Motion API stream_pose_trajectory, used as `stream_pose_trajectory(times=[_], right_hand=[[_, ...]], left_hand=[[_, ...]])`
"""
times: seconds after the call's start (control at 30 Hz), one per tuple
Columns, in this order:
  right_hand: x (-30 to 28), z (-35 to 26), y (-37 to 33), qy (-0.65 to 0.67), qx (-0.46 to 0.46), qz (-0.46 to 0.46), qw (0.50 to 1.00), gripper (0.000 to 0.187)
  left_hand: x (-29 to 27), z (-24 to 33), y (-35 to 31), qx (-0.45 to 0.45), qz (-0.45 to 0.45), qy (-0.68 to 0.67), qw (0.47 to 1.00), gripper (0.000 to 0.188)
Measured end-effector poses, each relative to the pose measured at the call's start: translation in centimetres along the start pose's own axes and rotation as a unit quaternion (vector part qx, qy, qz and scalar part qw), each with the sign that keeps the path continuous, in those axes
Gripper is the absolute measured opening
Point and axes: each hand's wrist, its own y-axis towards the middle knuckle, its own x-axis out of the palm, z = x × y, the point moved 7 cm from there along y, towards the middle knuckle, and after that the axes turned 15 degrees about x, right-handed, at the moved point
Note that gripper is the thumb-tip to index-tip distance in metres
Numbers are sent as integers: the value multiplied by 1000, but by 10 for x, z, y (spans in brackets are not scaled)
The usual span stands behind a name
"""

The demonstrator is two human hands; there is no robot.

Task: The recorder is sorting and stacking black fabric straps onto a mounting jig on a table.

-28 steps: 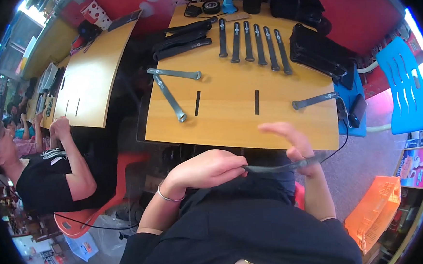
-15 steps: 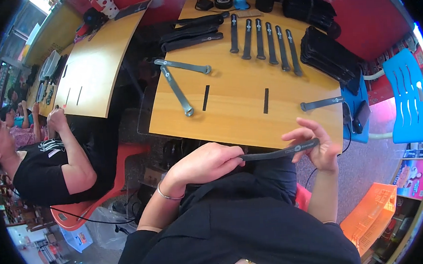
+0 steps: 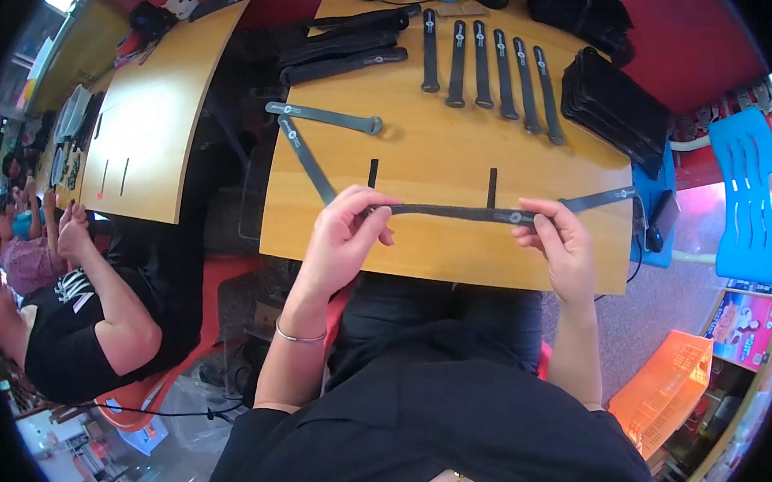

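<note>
A dark strap (image 3: pixel 455 210) with pale printing near one end is stretched level between my hands, above the front part of the table. My left hand (image 3: pixel 348 234) pinches its left end, and my right hand (image 3: pixel 563 241) pinches the printed right end between thumb and fingers. Behind my left hand lies a grey strap (image 3: pixel 308 162), partly hidden by it, touching another grey strap (image 3: pixel 325 118) at its far end. One more strap (image 3: pixel 597 200) lies beyond my right hand near the table's right edge.
Several straps (image 3: pixel 481 63) lie in a row across the wooden table (image 3: pixel 440 255). Black folded straps (image 3: pixel 344 62) sit at the far left, black stacks (image 3: pixel 616 108) at the right. A person (image 3: pixel 99 320) sits at a neighbouring table on the left. An orange crate (image 3: pixel 665 392) stands low right.
Both hands have moved up and forward over the table with the strap. My right hand, loosely spread before, now pinches the strap's printed end.
</note>
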Motion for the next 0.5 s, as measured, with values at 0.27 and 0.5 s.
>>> stream_pose_trajectory(times=[0.27,0.5], right_hand=[[0,10,61,-73,2,29,997,18],[1,18,90,-55,22,53,997,11]], left_hand=[[-31,-31,40,-48,34,32,998,15],[-46,-55,58,-42,60,5,997,16]])
